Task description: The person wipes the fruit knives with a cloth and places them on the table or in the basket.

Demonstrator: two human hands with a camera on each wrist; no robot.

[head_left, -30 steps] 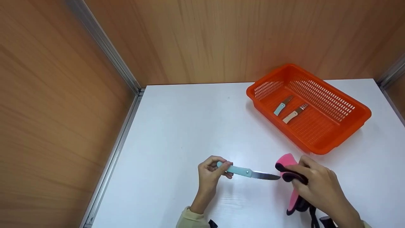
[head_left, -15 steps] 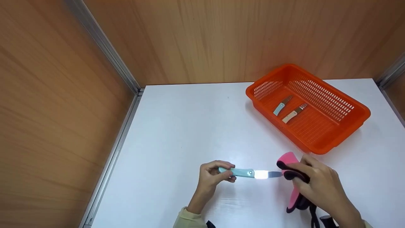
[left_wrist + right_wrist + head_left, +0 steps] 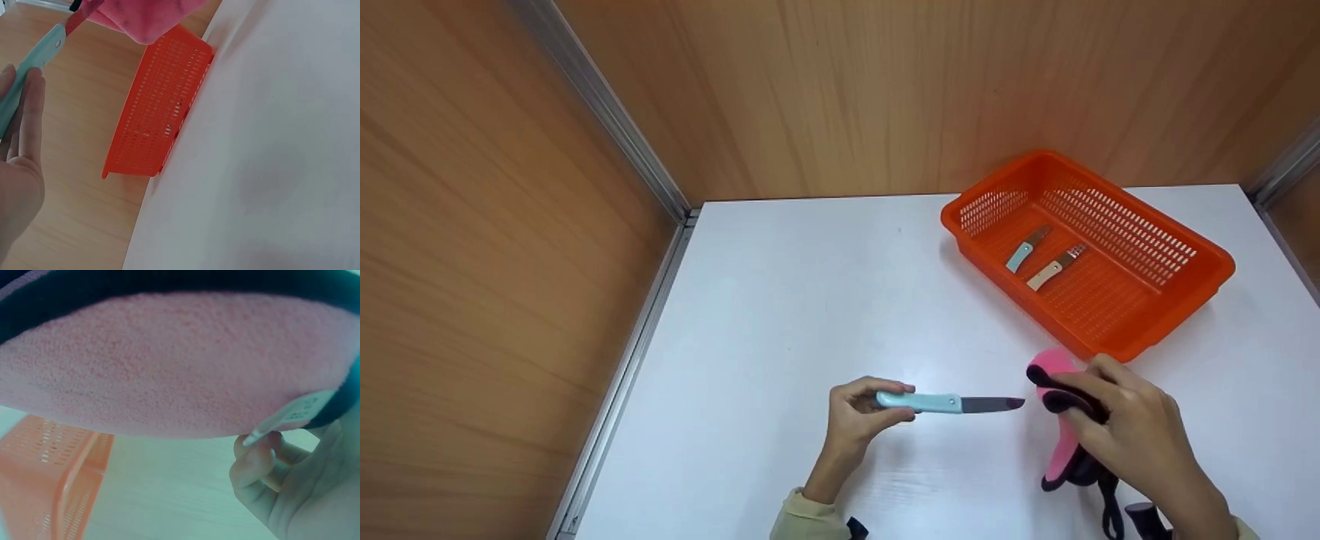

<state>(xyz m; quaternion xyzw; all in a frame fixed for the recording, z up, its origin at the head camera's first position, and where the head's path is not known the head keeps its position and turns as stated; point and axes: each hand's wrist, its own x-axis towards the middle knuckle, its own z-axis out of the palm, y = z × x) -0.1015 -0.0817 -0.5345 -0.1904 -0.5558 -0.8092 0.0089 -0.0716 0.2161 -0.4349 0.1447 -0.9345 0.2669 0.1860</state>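
My left hand [image 3: 855,420] grips a knife [image 3: 934,403] by its pale turquoise handle, thumb on the near side. The blade points right, roughly level above the table. From my right hand [image 3: 1140,420] hangs a pink cloth [image 3: 1065,442] with black edging, pinched between thumb and fingers. A small gap separates the blade tip from the cloth in the head view. In the left wrist view the knife handle [image 3: 42,50] runs up toward the pink cloth [image 3: 146,19]. A white tag [image 3: 298,410] on the cloth shows close up in the right wrist view.
An orange perforated basket [image 3: 1140,341] stands at the back right of the white table [image 3: 780,300]. In it lie a small turquoise-handled knife [image 3: 1020,256] and a beige-handled utensil [image 3: 1045,275]. Wooden panels [image 3: 840,97] rise behind and at the left.
The knife has turned from slightly tilted to level, its blade flashing bright midway. My right hand has shifted a little right and up with the cloth, away from the blade tip.
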